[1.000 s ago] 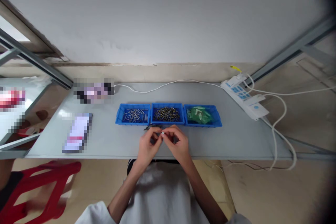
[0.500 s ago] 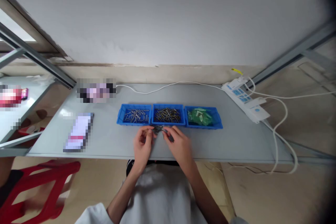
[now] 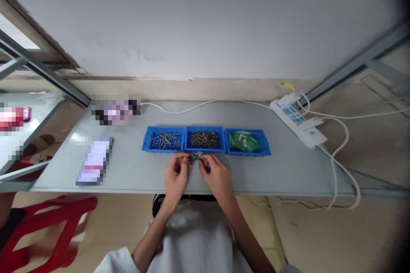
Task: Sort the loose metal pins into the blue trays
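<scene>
Between my two hands is a cluster of small dark metal pieces (image 3: 192, 158), too small to make out exactly. My left hand (image 3: 175, 173) is closed, its thumb and fingers gripping the cluster's left side. From the other side my right hand (image 3: 218, 175) pinches at the cluster's right end with curled fingers. Just beyond the fingertips stand three blue bins in a row. Silvery metal pins lie in the left bin (image 3: 163, 150), and darker, brassy pins fill the middle bin (image 3: 205, 150). A green plastic bag with pale pieces lies in the right bin (image 3: 265, 151).
A pixelated phone-like object (image 3: 96, 161) lies on the grey table (image 3: 134, 177) at the left, with another blurred item (image 3: 117, 112) behind it. A white power strip (image 3: 299, 123) with cables (image 3: 347, 136) sits at the right. Below left stands a red stool (image 3: 57, 222).
Both hands stay in nearly the same place, with small finger shifts around the metal pieces. More of the cluster shows between the fingertips. The whole view has shifted slightly.
</scene>
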`<state>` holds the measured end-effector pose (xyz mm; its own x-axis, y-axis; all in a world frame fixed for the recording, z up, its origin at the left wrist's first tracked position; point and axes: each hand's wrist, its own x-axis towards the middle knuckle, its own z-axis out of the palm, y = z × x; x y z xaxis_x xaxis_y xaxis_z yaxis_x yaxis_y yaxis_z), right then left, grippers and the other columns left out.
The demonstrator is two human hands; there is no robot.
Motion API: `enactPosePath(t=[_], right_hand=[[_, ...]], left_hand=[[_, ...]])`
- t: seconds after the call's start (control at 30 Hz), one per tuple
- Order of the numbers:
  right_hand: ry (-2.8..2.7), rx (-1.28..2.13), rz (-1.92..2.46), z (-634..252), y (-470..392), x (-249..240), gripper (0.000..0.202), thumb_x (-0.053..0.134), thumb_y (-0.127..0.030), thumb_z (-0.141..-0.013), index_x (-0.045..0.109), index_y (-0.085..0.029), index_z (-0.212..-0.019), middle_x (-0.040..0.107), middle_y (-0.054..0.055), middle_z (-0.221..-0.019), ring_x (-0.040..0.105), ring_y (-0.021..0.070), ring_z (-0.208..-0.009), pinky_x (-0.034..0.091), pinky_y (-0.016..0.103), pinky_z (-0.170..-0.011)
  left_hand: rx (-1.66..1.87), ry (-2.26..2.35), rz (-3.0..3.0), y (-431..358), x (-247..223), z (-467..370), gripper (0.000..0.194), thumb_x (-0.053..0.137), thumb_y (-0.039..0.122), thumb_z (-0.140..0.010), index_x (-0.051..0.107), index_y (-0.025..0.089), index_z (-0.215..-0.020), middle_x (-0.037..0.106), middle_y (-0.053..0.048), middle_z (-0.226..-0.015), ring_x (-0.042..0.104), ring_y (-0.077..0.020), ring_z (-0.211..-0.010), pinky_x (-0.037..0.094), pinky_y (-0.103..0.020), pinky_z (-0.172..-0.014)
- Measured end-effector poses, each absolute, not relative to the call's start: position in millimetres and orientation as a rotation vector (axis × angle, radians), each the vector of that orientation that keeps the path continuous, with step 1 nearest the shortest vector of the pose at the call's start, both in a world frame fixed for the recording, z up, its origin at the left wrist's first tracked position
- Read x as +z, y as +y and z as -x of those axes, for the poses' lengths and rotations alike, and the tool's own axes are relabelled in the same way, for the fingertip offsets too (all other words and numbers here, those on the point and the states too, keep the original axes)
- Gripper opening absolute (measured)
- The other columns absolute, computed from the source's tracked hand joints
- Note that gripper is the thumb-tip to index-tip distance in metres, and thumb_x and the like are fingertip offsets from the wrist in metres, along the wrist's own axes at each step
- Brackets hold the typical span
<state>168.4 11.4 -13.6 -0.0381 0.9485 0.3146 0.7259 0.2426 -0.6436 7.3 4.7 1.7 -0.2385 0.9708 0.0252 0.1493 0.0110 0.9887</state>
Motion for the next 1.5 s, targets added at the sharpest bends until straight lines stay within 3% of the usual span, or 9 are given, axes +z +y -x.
enactPosePath(t=[0.17,0.57,0.77,1.13,1.37,1.5], right_hand=[[-1.795,0.448,1.515,-168,15,-16,0.013,0.062,-0.025,-0.102,0.071,-0.026,-0.092,0.069,0.001,-0.076,0.064,0.019,-0.064,0.041,0.028,-0.059],[-1.65,0.587,1.316,-175,6,-1,0.02,0.057,-0.034,-0.109,0.07,-0.025,-0.097,0.07,0.002,-0.081,0.061,0.0152,-0.064,0.051,0.027,-0.065],[-1.652,0.685,1.268,-176,7,3,0.022,0.059,-0.036,-0.107,0.072,-0.025,-0.093,0.069,0.001,-0.078,0.062,0.0156,-0.064,0.051,0.027,-0.062],[-1.685,0.75,1.242,-176,13,-8,0.017,0.061,-0.032,-0.104,0.076,-0.025,-0.101,0.074,0.001,-0.079,0.063,0.0159,-0.062,0.051,0.027,-0.061],[-1.659,0.767,1.286,-176,12,-3,0.018,0.063,-0.031,-0.103,0.077,-0.024,-0.111,0.071,-0.001,-0.073,0.061,0.0149,-0.06,0.05,0.026,-0.061],[-1.64,0.769,1.29,-177,12,1,0.018,0.061,-0.031,-0.104,0.077,-0.023,-0.109,0.071,-0.001,-0.074,0.062,0.0143,-0.061,0.05,0.025,-0.062]], left_hand=[[1.28,1.486,-1.25,6,4,-8,0.028,0.061,0.047,-0.106,0.073,0.021,-0.107,0.069,0.002,-0.07,0.061,-0.0149,-0.059,0.046,-0.024,-0.059],[1.244,1.363,-1.349,10,7,-12,0.028,0.071,0.039,-0.1,0.073,0.02,-0.121,0.072,0.0,-0.077,0.059,-0.0131,-0.061,0.049,-0.023,-0.061],[1.229,1.311,-1.428,11,4,-8,0.023,0.074,0.041,-0.097,0.079,0.02,-0.091,0.076,-0.004,-0.08,0.059,-0.0145,-0.062,0.048,-0.026,-0.061],[1.278,1.245,-1.489,15,7,-6,0.016,0.077,0.035,-0.096,0.077,0.021,-0.088,0.07,-0.002,-0.077,0.057,-0.0153,-0.065,0.047,-0.027,-0.063],[1.291,1.286,-1.463,10,6,-7,0.015,0.071,0.035,-0.101,0.073,0.021,-0.097,0.072,-0.005,-0.098,0.059,-0.0143,-0.071,0.047,-0.026,-0.066],[1.268,1.308,-1.461,8,3,-8,0.014,0.069,0.035,-0.102,0.073,0.021,-0.1,0.07,0.0,-0.081,0.054,-0.0128,-0.062,0.044,-0.024,-0.062]])
